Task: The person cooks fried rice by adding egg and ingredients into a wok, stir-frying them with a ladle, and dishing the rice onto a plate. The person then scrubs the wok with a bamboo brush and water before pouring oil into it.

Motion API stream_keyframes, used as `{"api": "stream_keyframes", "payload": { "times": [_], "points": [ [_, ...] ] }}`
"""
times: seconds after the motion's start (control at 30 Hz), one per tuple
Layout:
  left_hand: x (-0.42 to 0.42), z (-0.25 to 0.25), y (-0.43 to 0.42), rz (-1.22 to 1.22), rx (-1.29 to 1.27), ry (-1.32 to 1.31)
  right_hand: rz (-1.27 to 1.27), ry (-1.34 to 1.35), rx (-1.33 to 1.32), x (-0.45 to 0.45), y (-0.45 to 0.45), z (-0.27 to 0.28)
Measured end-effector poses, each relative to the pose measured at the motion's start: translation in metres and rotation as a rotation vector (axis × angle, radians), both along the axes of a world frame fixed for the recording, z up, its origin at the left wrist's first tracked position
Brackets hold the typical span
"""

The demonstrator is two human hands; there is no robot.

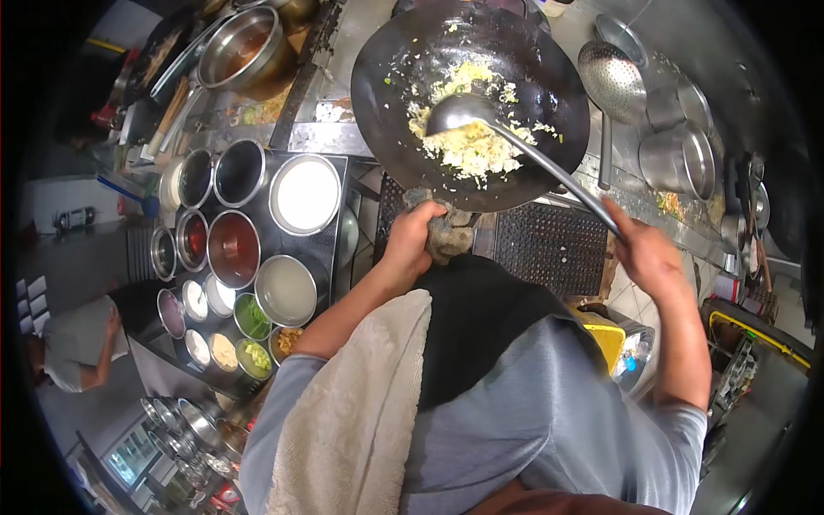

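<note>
A large dark wok holds fried rice with yellow egg-like bits and green specks. My right hand is closed around the end of a long-handled metal ladle, whose bowl lies upside down on the rice. At the wok's near edge, my left hand is closed on a dirty grey rag. The rag covers that part of the rim, so whether a wok handle is inside it cannot be seen.
Left of the wok, steel containers hold sauces, powders and chopped greens. A perforated skimmer and steel pots stand at right. A big pot of brownish liquid is at upper left. Another person stands far left.
</note>
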State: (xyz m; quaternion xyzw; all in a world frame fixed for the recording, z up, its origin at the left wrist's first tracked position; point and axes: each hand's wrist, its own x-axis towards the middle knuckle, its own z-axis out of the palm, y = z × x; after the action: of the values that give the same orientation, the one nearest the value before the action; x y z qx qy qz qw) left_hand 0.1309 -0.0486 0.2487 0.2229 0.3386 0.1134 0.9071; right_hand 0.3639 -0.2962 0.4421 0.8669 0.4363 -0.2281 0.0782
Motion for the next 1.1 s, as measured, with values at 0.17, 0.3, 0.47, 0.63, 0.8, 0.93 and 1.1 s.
{"api": "stream_keyframes", "payload": {
  "times": [0.17, 0.3, 0.47, 0.63, 0.8, 0.93, 1.1],
  "points": [
    [0.001, -0.001, -0.001, 0.052, -0.015, 0.000, -0.151, 0.091, 0.042, -0.023, -0.061, 0.030],
    [0.002, 0.004, 0.000, 0.054, -0.053, 0.029, -0.169, 0.102, -0.050, -0.045, -0.046, -0.009],
    [0.001, 0.009, 0.001, 0.065, -0.023, 0.049, -0.269, 0.078, 0.175, -0.063, -0.042, -0.052],
    [0.002, 0.000, 0.000, 0.063, -0.008, 0.031, -0.222, 0.160, 0.080, -0.049, -0.045, -0.016],
    [0.004, 0.008, -0.001, 0.085, -0.002, 0.047, -0.164, 0.124, 0.037, -0.044, -0.082, 0.013],
    [0.001, 0.001, 0.001, 0.058, -0.004, 0.059, -0.109, 0.100, 0.005, -0.051, -0.087, 0.022],
    [0.001, 0.005, 0.000, 0.063, -0.034, 0.033, -0.104, 0.085, 0.173, -0.041, -0.056, -0.025]
  ]
}}
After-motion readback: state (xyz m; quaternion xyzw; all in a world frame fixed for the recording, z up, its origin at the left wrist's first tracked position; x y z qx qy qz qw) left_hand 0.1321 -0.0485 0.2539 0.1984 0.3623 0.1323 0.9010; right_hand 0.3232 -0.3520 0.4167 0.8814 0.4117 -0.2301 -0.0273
